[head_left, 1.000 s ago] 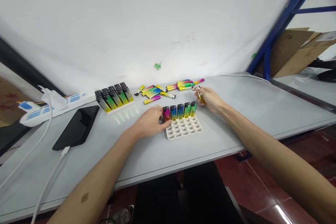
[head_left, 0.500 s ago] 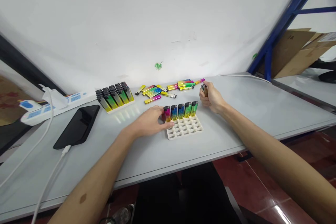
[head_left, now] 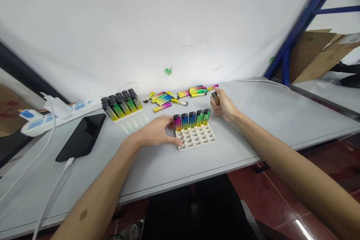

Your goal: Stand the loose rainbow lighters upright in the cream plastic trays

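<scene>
A right hand (head_left: 224, 105) closes around a cigarette lighter (head_left: 215, 98) above a gray tabletop (head_left: 242, 142), just beyond a white slotted tray (head_left: 197, 140), while the left hand (head_left: 156, 131), thumb and fingers spread apart, steadies the tray's left edge. Five upright lighters (head_left: 192, 120) fill the back row, and loading appears to be the step in hand. The next move likely calls for holding the gripped lighter upright over a vacant slot and lowering it straight.
</scene>
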{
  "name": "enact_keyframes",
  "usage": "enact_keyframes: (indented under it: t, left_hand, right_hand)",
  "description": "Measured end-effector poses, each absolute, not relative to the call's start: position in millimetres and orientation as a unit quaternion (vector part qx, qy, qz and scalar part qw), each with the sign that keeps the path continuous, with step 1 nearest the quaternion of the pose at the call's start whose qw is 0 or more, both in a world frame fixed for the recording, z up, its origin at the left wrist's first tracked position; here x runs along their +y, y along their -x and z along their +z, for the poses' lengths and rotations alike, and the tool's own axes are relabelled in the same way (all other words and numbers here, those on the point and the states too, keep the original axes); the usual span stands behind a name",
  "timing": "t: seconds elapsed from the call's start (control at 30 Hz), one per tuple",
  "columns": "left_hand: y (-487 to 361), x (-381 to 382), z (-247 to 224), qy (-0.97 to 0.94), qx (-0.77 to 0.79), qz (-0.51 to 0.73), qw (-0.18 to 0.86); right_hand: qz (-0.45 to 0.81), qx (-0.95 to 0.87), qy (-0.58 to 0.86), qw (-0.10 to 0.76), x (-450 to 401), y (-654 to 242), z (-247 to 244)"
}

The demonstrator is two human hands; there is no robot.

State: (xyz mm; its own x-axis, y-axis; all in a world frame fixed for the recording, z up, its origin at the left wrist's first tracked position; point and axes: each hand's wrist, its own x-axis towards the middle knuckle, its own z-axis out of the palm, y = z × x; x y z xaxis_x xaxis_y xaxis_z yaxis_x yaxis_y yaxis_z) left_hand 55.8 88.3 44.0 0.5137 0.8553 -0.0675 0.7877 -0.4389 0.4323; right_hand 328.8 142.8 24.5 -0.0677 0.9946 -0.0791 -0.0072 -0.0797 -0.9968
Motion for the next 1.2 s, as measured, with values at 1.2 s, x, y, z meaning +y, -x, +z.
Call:
enact_keyframes:
  t: [1.2]
  left_hand:
    - [-62, 92, 33, -0.86, 0.464, 0.108, 0.181]
  right_hand:
    - [0.269, -0.731, 0.419, 0.467, 56, -300, 74]
